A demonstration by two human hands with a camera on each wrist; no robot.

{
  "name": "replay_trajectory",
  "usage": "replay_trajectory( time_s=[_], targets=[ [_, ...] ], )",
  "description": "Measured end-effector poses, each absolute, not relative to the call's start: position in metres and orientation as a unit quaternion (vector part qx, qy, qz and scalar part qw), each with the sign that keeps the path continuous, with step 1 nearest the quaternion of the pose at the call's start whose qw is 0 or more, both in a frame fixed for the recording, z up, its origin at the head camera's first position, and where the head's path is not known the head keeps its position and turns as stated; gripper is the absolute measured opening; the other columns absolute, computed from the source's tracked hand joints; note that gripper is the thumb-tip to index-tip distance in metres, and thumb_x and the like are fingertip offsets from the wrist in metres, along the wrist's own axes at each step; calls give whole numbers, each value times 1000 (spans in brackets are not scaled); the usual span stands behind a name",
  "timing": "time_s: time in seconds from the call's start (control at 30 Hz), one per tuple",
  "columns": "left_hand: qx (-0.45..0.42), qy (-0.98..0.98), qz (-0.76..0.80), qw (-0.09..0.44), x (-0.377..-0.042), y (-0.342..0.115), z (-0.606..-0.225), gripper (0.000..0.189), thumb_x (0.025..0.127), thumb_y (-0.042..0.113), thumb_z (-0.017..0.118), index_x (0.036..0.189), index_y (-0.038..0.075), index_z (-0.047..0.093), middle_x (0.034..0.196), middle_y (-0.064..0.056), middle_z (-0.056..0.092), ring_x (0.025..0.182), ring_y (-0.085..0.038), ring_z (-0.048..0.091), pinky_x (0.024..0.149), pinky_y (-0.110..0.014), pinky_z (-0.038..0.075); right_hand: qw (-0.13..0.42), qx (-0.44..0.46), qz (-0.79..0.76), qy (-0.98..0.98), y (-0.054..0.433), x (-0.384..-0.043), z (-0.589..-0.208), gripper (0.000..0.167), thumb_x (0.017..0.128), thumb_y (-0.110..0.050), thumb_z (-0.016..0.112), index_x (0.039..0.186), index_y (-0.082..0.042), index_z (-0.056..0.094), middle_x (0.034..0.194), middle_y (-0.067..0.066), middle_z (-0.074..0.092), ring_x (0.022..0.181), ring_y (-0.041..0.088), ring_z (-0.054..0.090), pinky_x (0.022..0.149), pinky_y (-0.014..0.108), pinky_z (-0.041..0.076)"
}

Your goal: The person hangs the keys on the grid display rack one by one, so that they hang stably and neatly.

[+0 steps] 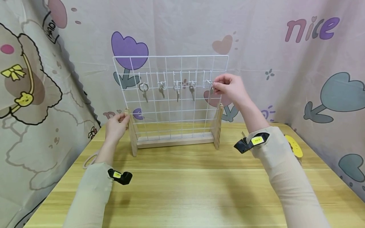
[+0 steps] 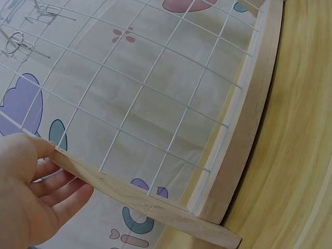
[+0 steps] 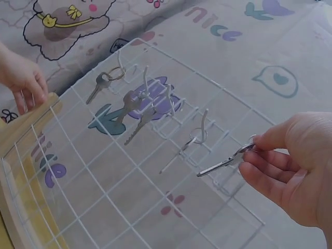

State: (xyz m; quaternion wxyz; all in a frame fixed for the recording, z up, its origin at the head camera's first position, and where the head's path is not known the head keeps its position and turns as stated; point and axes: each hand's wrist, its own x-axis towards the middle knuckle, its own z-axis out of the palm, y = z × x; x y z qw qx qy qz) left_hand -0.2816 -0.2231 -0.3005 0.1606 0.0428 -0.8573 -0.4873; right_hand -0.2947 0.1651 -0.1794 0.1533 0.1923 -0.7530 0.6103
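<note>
A white wire grid (image 1: 171,56) stands upright in a wooden base (image 1: 175,142) on the table. My left hand (image 1: 114,128) holds the top of the left wooden post (image 1: 132,134), thumb at its upper end. At the grid's right side, my right hand (image 1: 232,88) pinches a silver key (image 3: 223,165) near its bow and small ring, beside the rightmost hook (image 1: 207,83). Whether that ring is round the hook, I cannot tell. Several other keys hang by rings from the hooks further left, the leftmost key (image 1: 144,95) on a larger ring (image 1: 144,87).
A yellow object (image 1: 293,145) lies on the table's right side, partly hidden by my right sleeve. Behind my left forearm is a pale loop (image 1: 89,160). Printed cloth (image 1: 182,25) hangs behind the wooden table (image 1: 182,190).
</note>
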Motion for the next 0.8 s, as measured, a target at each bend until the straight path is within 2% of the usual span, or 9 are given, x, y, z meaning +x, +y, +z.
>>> replay_trajectory(
  time_s=[0.27, 0.37, 0.53, 0.63, 0.8],
  targets=[
    [41, -859, -484, 162, -280, -223, -301, 51, 98, 31, 43, 134, -6, 43, 122, -24, 52, 107, -31, 53, 80, -21, 53, 151, 182, 634, -737, 161, -299, -176, 6, 86, 6, 60, 90, 8, 62, 68, 4, 60, 59, 10, 59, 59, 18, 56],
    [40, -858, -485, 163, -281, -223, -301, 51, 98, 31, 44, 134, -6, 43, 122, -23, 52, 107, -31, 53, 78, -19, 53, 142, 176, 638, -736, 160, -301, -176, 11, 87, 5, 59, 95, 13, 60, 69, 4, 61, 60, 10, 60, 60, 18, 56],
    [41, -856, -488, 164, -282, -223, -301, 50, 98, 29, 44, 134, -5, 43, 122, -24, 52, 107, -32, 53, 83, -25, 53, 132, 164, 637, -741, 160, -302, -177, 20, 89, 3, 57, 104, 17, 56, 71, 4, 60, 61, 10, 60, 61, 18, 56],
    [41, -856, -489, 163, -282, -223, -300, 50, 98, 29, 44, 134, -5, 43, 122, -24, 52, 107, -32, 53, 85, -28, 53, 129, 160, 640, -741, 158, -304, -179, 20, 89, 4, 56, 105, 17, 54, 70, 4, 60, 60, 9, 60, 61, 18, 56],
    [41, -859, -484, 163, -283, -224, -301, 50, 98, 30, 44, 133, -6, 44, 122, -24, 52, 106, -32, 54, 83, -26, 53, 126, 157, 633, -747, 157, -307, -184, 16, 89, 6, 56, 101, 15, 55, 69, 2, 60, 59, 9, 59, 59, 18, 56]
  ],
)
